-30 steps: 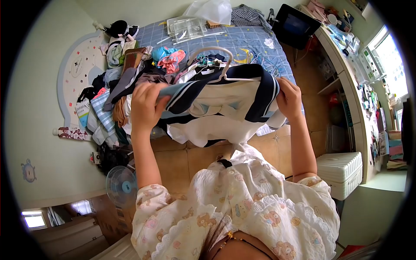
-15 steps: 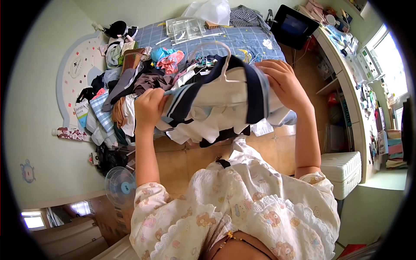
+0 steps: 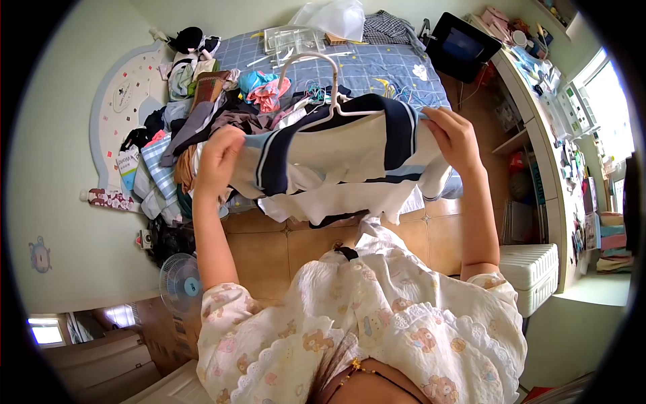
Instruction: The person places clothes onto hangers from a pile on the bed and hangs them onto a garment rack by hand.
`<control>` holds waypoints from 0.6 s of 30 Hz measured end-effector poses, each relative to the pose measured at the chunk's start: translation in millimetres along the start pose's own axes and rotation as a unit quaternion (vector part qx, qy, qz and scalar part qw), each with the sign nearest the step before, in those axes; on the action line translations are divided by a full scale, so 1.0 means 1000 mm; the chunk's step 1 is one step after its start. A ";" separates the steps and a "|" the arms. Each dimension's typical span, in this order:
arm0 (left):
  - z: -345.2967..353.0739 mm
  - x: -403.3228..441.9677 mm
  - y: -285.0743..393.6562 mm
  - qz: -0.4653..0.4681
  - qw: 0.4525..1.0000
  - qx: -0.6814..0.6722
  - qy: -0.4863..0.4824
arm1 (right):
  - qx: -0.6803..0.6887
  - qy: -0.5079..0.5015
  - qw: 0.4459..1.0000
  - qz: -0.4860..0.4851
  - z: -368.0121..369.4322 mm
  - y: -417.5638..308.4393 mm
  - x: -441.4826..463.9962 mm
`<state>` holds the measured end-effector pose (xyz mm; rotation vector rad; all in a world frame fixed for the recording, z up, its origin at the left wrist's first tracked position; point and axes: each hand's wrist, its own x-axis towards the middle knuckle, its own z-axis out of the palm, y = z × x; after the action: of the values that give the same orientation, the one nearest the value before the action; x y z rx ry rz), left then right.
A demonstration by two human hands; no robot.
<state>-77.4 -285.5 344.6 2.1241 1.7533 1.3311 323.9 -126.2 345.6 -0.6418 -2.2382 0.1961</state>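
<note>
A cream knit top with a navy, white-striped collar and light blue shoulders hangs in front of me between my hands. A white hanger sits inside its neck, with the hook standing up above the collar. My left hand is closed on the left shoulder of the top. On the other side my right hand pinches the light blue right shoulder. The lower part of the top sags in folds, partly hidden behind its front.
Behind the top is a bed with a blue patterned cover. A large heap of clothes covers its left side. Clear plastic hangers lie at the back. A fan stands lower left, a white suitcase on the right.
My hands have moved farther apart, stretching the top wider and flatter. The hanger and its hook have shifted left and up, and the collar now lies more open.
</note>
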 end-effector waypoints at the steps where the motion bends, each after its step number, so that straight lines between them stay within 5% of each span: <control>1: -0.004 0.002 -0.002 0.016 1.000 0.001 0.021 | -0.010 -0.001 1.000 -0.006 0.001 0.001 -0.002; 5: -0.019 -0.006 0.008 -0.017 0.977 0.164 0.133 | -0.117 -0.009 0.993 -0.009 0.007 0.001 -0.007; 9: -0.035 -0.004 0.044 0.041 0.991 0.122 0.015 | -0.093 0.068 0.993 0.009 0.017 0.001 -0.012; 10: -0.037 -0.005 0.052 -0.049 0.986 0.160 -0.004 | -0.066 0.091 0.994 0.009 0.017 0.002 -0.012; 13: -0.032 0.009 0.047 0.124 0.937 0.317 0.077 | -0.004 0.136 0.991 0.006 0.018 0.001 -0.011; 18: -0.011 0.007 0.034 0.128 0.948 0.290 0.035 | 0.037 0.132 0.991 0.014 0.014 -0.006 -0.004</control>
<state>-59.3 -296.1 373.9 2.7130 2.1674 1.0290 313.5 -132.9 335.5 -0.6225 -1.9605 0.1951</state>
